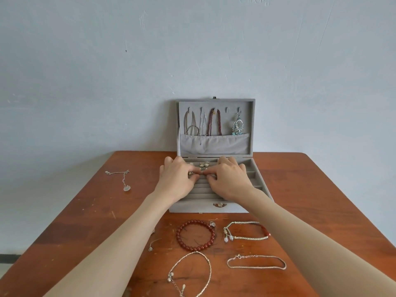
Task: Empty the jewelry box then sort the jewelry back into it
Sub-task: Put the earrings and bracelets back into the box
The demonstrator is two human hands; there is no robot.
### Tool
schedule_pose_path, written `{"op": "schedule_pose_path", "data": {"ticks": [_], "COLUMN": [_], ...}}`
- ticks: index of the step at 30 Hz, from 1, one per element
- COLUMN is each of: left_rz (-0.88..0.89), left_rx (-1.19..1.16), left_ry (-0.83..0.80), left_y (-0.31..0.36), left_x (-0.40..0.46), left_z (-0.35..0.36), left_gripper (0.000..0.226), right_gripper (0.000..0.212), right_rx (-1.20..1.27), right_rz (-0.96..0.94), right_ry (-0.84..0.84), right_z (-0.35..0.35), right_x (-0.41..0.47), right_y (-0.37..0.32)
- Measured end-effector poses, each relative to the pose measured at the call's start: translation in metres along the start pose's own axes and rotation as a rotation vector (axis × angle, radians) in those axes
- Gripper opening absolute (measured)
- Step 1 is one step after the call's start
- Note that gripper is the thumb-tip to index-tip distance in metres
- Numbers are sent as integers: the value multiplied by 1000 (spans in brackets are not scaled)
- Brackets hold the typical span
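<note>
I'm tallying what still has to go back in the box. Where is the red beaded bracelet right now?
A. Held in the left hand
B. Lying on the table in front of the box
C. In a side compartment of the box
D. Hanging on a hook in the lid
B: the red beaded bracelet lies flat on the table, just nearer the camera than the jewelry box, between both forearms.

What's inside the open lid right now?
In the lid: necklaces and dangling earrings hang from hooks. Their lower ends drop into the fabric pocket, which hides anything within it.
</note>
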State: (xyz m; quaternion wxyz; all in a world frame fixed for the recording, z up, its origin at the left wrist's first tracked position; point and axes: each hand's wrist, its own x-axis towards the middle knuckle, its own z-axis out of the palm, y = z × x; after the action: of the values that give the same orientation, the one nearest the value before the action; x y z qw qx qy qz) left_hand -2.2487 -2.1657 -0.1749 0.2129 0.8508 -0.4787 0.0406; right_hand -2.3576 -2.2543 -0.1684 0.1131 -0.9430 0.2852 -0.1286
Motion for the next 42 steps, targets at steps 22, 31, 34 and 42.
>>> {"op": "schedule_pose_path", "data": {"ticks": [22,31,34,42], "left_rz": [-127,-247,-265,-250], "left_rx": [-94,-225,-241,-322], "left_ry": [-95,-91,-83,27], "left_y": [-66,-62,-64,-60], "left_x": [-118,-112,-113,-116], "left_z": [-68,-56,-55,-69], "left_gripper": [22,8,12,7], "right_gripper": [33,30,27,25], "right_rx": [-24,6,-16,41], "right_rz": [-244,-80,-59,11], "right_ry": [1,45,53,28], "right_z": [18,30,32,31], "right_x": [-72,-64,-64,-61], "right_y": [-92,-108,-111,-117]}}
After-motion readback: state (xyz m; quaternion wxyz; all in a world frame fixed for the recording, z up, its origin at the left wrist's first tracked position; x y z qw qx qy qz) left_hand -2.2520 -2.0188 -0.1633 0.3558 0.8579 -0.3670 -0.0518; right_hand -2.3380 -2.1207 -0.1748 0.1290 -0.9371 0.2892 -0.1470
